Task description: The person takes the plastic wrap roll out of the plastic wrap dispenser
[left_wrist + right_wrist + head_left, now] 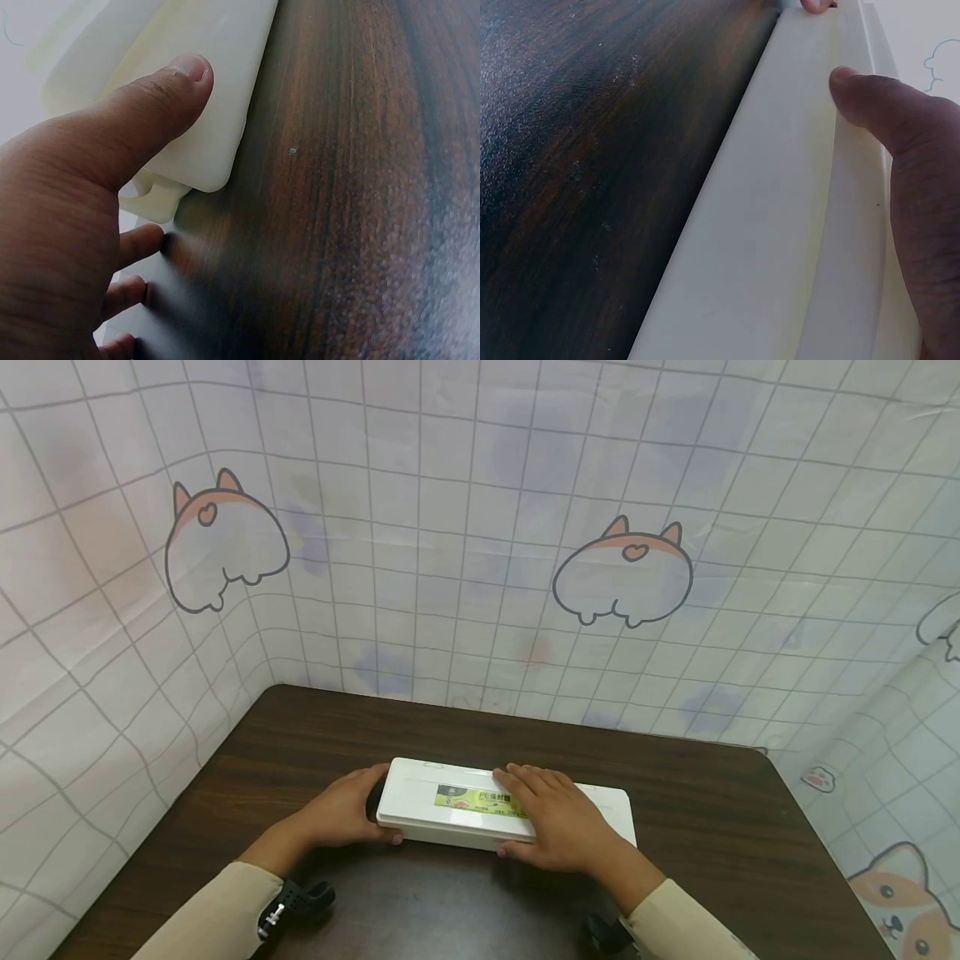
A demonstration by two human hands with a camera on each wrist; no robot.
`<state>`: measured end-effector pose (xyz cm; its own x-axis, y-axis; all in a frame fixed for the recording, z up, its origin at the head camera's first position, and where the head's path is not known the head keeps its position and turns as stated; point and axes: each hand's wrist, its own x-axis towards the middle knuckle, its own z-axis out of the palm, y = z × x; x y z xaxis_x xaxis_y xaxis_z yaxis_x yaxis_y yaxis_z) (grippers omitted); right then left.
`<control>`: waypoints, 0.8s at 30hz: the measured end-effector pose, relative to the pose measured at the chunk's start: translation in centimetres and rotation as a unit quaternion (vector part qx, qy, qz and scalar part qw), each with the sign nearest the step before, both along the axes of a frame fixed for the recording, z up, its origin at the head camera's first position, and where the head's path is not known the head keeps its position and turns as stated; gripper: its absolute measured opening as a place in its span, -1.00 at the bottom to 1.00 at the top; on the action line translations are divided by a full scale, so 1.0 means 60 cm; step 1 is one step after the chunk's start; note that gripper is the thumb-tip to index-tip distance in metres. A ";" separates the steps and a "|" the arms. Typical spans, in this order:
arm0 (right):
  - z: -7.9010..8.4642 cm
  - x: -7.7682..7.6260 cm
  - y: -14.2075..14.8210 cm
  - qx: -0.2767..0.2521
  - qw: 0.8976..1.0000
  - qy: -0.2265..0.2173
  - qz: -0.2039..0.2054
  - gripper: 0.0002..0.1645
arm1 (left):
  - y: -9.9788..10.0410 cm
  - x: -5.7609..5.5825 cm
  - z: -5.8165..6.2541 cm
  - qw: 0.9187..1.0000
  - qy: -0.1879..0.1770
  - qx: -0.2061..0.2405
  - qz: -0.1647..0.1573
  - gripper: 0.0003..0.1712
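Observation:
A long white plastic cling film box (pixel 412 802) lies flat on the dark wooden table, its lid down. A green and yellow label (pixel 468 800) runs along its top. My left hand (pixel 341 810) holds the box's left end, thumb on the front side and the other fingers around the end. In the left wrist view the thumb (pixel 161 97) presses the front face, while several fingertips show low by the table. Across the lid, right of the middle, my right hand (pixel 566 822) grips the box, its thumb (pixel 862 94) at the front edge. The box's inside is hidden.
The brown wood-grain table (pixel 450 902) has a rounded far edge. Behind it and at both sides hangs a white grid-patterned cloth (pixel 465 527) with cartoon dogs. A black wrist strap (pixel 300 902) sits on my left wrist.

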<state>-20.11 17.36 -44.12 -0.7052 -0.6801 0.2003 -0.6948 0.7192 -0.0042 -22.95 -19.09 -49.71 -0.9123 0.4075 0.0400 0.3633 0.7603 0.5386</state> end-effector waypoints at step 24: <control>0.016 -0.003 0.003 -0.011 1.000 0.003 0.009 0.14 | -0.001 0.002 0.003 1.000 -0.004 0.002 -0.002 0.44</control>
